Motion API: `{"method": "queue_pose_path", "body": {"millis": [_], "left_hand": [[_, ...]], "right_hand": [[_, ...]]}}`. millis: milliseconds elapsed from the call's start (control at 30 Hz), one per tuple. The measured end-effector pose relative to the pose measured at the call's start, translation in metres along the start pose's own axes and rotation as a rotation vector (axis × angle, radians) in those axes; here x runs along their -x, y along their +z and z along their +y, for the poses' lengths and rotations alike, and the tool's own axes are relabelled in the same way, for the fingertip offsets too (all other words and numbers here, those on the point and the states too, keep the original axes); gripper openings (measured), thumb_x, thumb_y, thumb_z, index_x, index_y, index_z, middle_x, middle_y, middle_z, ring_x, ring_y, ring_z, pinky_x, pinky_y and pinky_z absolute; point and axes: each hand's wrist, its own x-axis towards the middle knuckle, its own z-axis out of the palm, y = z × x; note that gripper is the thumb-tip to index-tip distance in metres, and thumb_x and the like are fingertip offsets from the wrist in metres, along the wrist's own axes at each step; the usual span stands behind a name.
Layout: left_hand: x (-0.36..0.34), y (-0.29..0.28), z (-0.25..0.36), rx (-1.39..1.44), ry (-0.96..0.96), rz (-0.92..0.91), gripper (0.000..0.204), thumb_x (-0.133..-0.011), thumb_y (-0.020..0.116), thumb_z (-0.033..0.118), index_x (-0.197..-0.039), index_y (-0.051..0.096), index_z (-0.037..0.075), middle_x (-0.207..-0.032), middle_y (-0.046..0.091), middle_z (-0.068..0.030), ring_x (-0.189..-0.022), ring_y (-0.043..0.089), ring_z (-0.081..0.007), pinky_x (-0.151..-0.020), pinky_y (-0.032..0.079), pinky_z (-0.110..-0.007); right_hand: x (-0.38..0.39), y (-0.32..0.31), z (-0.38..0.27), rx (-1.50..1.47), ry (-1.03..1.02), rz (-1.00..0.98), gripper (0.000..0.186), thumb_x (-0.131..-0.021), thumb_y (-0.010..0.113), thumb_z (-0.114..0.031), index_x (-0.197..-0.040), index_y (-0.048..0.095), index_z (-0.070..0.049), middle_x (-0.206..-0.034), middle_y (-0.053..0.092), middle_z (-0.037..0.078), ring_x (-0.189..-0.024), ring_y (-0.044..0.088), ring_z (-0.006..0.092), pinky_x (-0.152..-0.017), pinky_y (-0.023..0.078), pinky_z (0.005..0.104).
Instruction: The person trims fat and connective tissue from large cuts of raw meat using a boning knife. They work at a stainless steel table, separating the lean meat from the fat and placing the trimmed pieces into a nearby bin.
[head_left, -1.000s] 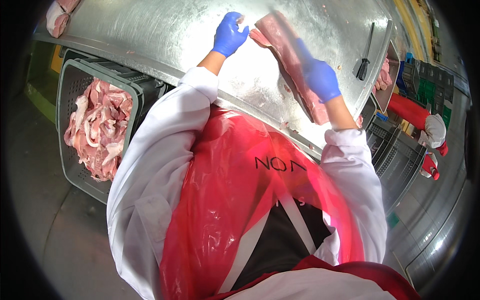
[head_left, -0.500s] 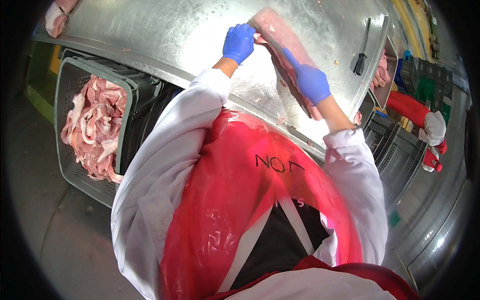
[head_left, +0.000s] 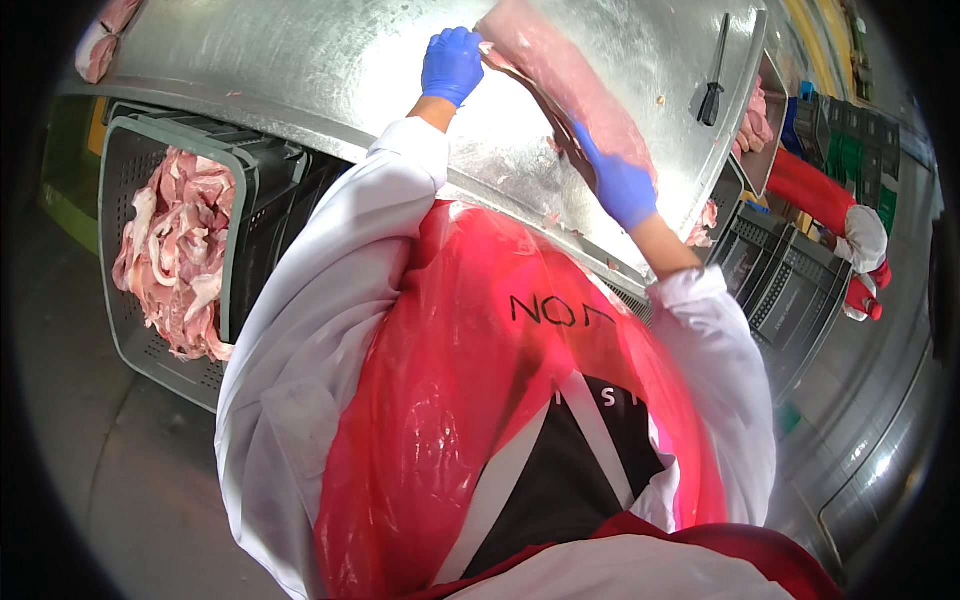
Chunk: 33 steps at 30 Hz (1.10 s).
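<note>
Slantwise, I saw the meat run toward the table's near right corner, left hand gripping its far-end flap, right hand nearer that corner, its grasp unclear.

Shows a steel table, scratched and shiny. Carries a long meat slab, slanting from the top centre toward the near right. Bears too a black-handled rod along the right rim, a meat chunk at the far left, and small scraps scattered about.
</note>
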Motion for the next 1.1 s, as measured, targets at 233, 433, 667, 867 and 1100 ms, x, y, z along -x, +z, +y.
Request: {"method": "queue_pose_path", "body": {"millis": [233,433,667,867,1100], "left_hand": [[-0.021,-0.031,-0.066,-0.02,-0.14,0.031,0.014,-0.083,0.064,0.017,-0.092,0.067,0.007,-0.097,0.063,-0.0144,-0.095,0.059,-0.0344,-0.086,0.047,-0.046],[0.022,-0.039,0.024,0.229,0.172,-0.031,0.023,-0.088,0.064,0.018,-0.109,0.069,0.01,-0.113,0.064,-0.0109,-0.113,0.057,-0.0326,-0.097,0.043,-0.045],[0.026,-0.031,0.034,0.123,0.09,-0.18,0.021,-0.09,0.061,0.019,-0.109,0.068,0.012,-0.115,0.062,-0.0082,-0.111,0.056,-0.0291,-0.093,0.044,-0.043],[0.029,-0.029,0.038,0.115,0.053,-0.116,0.022,-0.088,0.06,0.015,-0.108,0.068,0.013,-0.112,0.062,-0.0076,-0.109,0.057,-0.0285,-0.093,0.045,-0.043],[0.024,-0.034,0.017,0.065,0.061,-0.136,0.022,-0.086,0.061,0.013,-0.105,0.07,0.013,-0.11,0.063,-0.0054,-0.106,0.058,-0.0271,-0.091,0.045,-0.043]], "right_hand": [[0.065,0.074,0.068,-0.045,-0.087,0.272,0.077,-0.089,0.049,-0.003,-0.158,0.029,-0.029,-0.085,0.066,0.017,-0.057,0.064,0.0358,-0.054,0.053,0.0483],[0.026,0.057,0.047,-0.2,-0.14,0.558,0.073,-0.091,0.062,-0.014,-0.157,0.034,-0.025,-0.075,0.064,0.015,-0.056,0.063,0.0319,-0.051,0.052,0.0439],[-0.09,-0.004,-0.041,-0.154,-0.185,0.334,0.08,-0.091,0.058,-0.016,-0.159,0.022,-0.037,-0.086,0.069,0.018,-0.068,0.068,0.0365,-0.062,0.056,0.0473],[-0.051,0.009,-0.026,-0.144,-0.059,0.125,0.079,-0.092,0.049,-0.01,-0.159,0.018,-0.038,-0.097,0.07,0.021,-0.079,0.07,0.0401,-0.068,0.058,0.0495],[0.074,0.078,0.043,-0.001,0.037,0.04,0.086,-0.085,0.049,-0.003,-0.16,0.02,-0.035,-0.095,0.069,0.023,-0.067,0.069,0.0386,-0.06,0.056,0.0502]]}}
